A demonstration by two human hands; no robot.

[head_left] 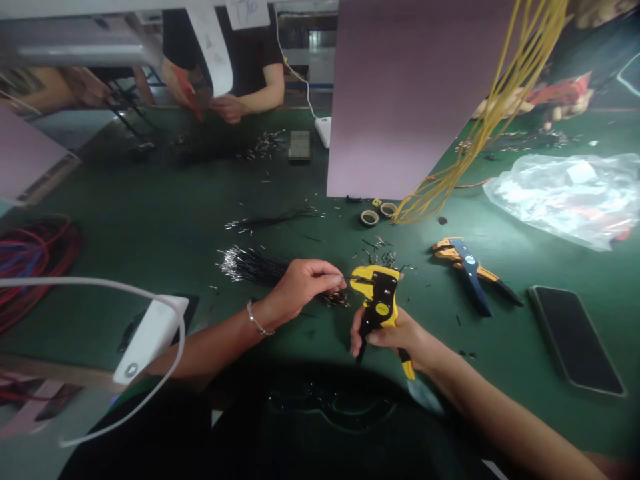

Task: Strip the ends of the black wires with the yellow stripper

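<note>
My right hand is closed around the handles of a yellow and black wire stripper, its jaws pointing left. Just left of the jaws, my left hand pinches a thin black wire between thumb and fingertips, the wire's end at the jaws. Below and behind my left hand lies a bundle of black wires with shiny tips at its left end. Short black offcuts are scattered beyond the stripper.
A second wire stripper and a phone lie to the right. Two tape rolls, hanging yellow wires and a plastic bag are farther back. A white power strip and red cable coils sit left. Co-workers work opposite.
</note>
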